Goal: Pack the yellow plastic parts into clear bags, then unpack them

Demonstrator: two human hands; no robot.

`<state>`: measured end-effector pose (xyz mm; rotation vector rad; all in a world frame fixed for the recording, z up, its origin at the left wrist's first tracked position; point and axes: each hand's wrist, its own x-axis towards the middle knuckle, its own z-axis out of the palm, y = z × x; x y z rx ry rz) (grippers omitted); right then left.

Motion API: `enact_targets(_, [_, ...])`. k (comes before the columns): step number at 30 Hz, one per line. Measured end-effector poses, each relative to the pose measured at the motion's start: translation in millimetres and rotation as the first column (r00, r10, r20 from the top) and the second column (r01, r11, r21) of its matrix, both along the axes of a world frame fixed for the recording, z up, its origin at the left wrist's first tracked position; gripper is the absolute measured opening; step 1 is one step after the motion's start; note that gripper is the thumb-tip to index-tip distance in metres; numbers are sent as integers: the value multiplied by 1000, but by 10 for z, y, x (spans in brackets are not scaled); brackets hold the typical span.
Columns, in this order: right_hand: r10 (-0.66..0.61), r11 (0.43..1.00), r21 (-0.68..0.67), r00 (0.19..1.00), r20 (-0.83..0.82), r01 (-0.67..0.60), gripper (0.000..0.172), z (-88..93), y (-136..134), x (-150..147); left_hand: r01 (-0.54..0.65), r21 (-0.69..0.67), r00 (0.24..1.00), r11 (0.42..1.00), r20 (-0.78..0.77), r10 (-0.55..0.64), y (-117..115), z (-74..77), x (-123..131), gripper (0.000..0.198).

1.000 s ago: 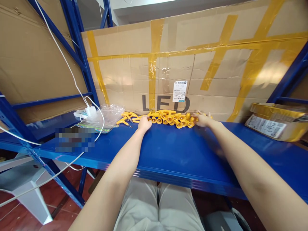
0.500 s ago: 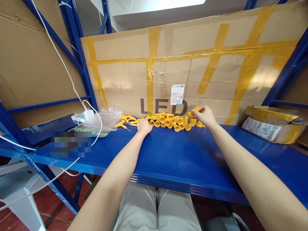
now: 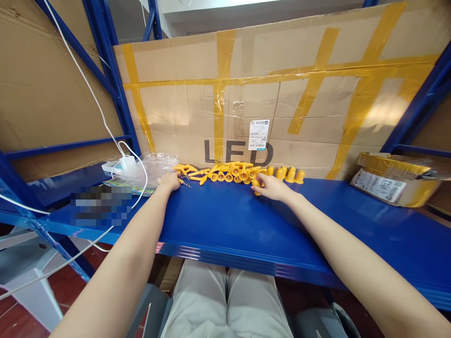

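Just right of centre in the frame, the right hand [image 3: 274, 188] has its fingers closed on a yellow cup [image 3: 257, 183], at the front of a heap of lying cups [image 3: 236, 176]. Farther right, upright cups [image 3: 299, 176] stand wide end down, so the step looks like sorting; the next move probably calls for turning this one to match. Left of centre, the left hand [image 3: 170, 181] is by yellow corkscrew handles [image 3: 185, 169]; I cannot tell whether it grips any.
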<state>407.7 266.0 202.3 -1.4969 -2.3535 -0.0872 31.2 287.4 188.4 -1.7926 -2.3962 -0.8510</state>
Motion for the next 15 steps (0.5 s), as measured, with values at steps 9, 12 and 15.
enact_targets(9, [63, 996, -68, 997, -34, -65, 20, -56, 19, -22, -12, -192, 922, 981, -381, -63, -23, 83, 48, 35])
enact_targets(12, [62, 995, -81, 998, 3, -62, 19, -47, 15, -24, -2, -205, 911, 979, -405, -83, -12, 176, -8, 31])
enact_targets(15, [86, 994, -77, 995, 42, -82, 15, -26, 2, -39, 21, -131, 925, 991, -374, -69, -8, 323, 10, 34])
